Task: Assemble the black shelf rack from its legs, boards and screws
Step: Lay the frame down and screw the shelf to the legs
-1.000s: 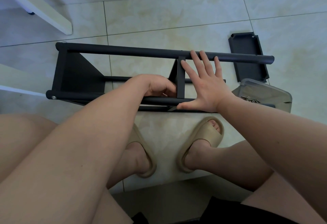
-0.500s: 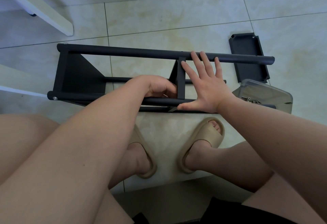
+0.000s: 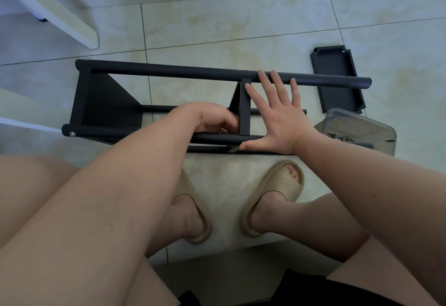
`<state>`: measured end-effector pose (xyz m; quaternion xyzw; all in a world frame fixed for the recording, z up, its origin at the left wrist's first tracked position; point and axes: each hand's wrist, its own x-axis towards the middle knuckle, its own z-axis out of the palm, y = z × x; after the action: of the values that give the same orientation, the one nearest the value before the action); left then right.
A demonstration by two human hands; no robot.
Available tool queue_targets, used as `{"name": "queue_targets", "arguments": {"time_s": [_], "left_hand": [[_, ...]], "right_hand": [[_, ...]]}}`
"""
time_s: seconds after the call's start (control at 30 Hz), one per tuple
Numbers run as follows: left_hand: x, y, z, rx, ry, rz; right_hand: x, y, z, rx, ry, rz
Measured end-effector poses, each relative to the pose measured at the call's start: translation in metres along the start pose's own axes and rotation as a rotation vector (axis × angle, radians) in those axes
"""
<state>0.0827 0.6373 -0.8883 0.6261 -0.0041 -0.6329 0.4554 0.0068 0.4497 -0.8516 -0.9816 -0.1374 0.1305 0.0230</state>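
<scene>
From my station I saw the half-built black metal shelf rack [image 3: 80, 103] lying on its side on the pale tiled floor [image 3: 241, 28], directly under both hands. The right hand [image 3: 280, 117] lay flat on it, its fingers [image 3: 265, 83] straight and spread wide. The fingertips reached the far leg [image 3: 169, 74], a round black tube. The thumb rested along the near leg [image 3: 108, 132], a matching tube. The index finger ran just beside the thin black middle board [image 3: 244, 110], which stood between the two legs.

The left hand [image 3: 214, 119] sat on the other side of that board, inside the frame. Its fingers were curled down where the board met the near leg. I could not tell whether they pinched anything, because the knuckles hid the tips.

Well to the left of those curled fingers, the black end board [image 3: 113, 105] closed off the frame. Beyond the right little finger, past the tip of the far leg, a loose black board [image 3: 337, 76] with raised edges lay flat on the floor. Close by the right wrist stood a clear plastic box [image 3: 362, 124] with small metal screws [image 3: 341, 137] inside. Nearer to me than both thumbs, two feet in tan foam sandals [image 3: 277, 192] rested on the tiles.
</scene>
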Motion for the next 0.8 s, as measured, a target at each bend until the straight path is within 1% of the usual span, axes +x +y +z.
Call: {"name": "queue_targets", "arguments": {"time_s": [0.07,0.13,0.33,0.53,0.67,0.8], "left_hand": [[-0.0009,0.0010,0.0006,0.085,0.002,-0.046],[-0.0012,0.0015,0.0013,0.112,-0.002,-0.055],[-0.0008,-0.0002,0.0000,0.065,-0.039,-0.010],[-0.0028,0.0023,0.0003,0.102,-0.041,-0.061],[-0.0026,0.0025,0.0011,0.118,-0.022,-0.078],[-0.0005,0.0007,0.0008,0.101,0.008,-0.031]], "right_hand": [[0.0000,-0.0002,0.0006,-0.003,0.003,0.000],[0.0000,0.0000,0.0011,-0.004,0.005,0.000],[0.0003,0.0005,0.0017,-0.003,0.009,-0.002],[0.0005,0.0008,0.0022,0.000,0.012,-0.004],[0.0004,0.0005,0.0021,0.001,0.007,-0.004],[0.0004,0.0006,0.0008,0.008,-0.001,-0.003]]}}
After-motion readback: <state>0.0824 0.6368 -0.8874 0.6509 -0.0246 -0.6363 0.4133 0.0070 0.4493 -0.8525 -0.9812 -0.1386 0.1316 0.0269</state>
